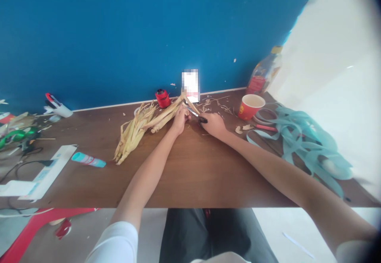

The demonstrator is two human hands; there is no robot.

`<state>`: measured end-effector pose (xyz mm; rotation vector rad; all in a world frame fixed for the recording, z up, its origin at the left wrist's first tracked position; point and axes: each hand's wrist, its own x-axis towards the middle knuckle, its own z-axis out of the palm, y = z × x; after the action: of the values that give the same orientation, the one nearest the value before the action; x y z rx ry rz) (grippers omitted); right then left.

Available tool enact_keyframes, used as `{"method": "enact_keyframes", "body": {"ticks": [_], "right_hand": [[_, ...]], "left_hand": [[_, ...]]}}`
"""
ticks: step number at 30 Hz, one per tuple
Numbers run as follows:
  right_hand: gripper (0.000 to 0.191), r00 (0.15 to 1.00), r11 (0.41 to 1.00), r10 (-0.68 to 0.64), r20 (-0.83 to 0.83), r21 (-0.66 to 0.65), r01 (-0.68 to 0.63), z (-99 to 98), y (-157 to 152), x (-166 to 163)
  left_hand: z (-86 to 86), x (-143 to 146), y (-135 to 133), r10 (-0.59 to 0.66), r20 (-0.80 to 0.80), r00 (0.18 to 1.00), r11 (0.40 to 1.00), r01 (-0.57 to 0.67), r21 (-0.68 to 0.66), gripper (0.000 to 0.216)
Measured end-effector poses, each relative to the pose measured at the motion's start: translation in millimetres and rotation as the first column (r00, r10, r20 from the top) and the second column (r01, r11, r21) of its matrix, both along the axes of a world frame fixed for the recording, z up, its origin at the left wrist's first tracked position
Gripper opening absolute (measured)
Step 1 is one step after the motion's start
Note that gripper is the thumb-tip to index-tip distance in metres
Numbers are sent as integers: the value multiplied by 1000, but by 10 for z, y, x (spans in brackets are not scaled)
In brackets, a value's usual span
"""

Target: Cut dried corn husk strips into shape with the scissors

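Left hand [180, 120], head view, centre of frame: fingers curled round a straw-coloured dried bundle [166, 116], which slants from lower left up toward the white, pixelated panel. Right hand [213, 124], just right of centre: grasping scissors [195, 113] by their black handles; blades point up and left, close to the left hand's fingers and a dried strip. Whether the blades touch the strip cannot be told.

Second dried bundle [131, 136], left of the left hand, lies on the brown table [190, 175]. Red container [162, 98] stands behind, near the foot of the blue wall [133, 36]. Pale scraps [208, 104] are scattered beyond the right hand.

Right of frame: red paper cup [247, 111], upright; bottle [263, 74] with yellow cap, tilted in the picture, behind it; tangled light-blue ribbon [297, 132] toward the right edge.

Left of frame: light-blue tube [89, 160] lying on its side; white power strip [49, 175] beside it; white pen holder [63, 111], tipped over, farther back.
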<state>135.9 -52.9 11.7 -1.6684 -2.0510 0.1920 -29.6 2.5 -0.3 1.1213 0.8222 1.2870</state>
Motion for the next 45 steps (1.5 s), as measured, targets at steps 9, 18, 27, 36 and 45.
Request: {"method": "enact_keyframes", "body": {"ticks": [9,18,27,36,45], "right_hand": [[24,998,1000,-2,59,6,1,32,-11,23],[25,999,1000,23,47,8,-24,19,5,29],[25,998,999,51,23,17,-51,16,36,67],[26,999,999,29,39,-39,-28,79,28,70],[27,998,999,13,69,-39,-10,101,73,124]], "left_hand": [[15,7,9,9,-17,1000,999,-9,-34,19],[-55,-1,33,-8,-85,996,1000,10,23,18],[-48,3,28,10,-46,999,1000,-10,0,25],[-6,4,7,54,-6,999,998,-54,-40,19],[-42,-9,41,161,-3,987,987,-161,17,20]]}}
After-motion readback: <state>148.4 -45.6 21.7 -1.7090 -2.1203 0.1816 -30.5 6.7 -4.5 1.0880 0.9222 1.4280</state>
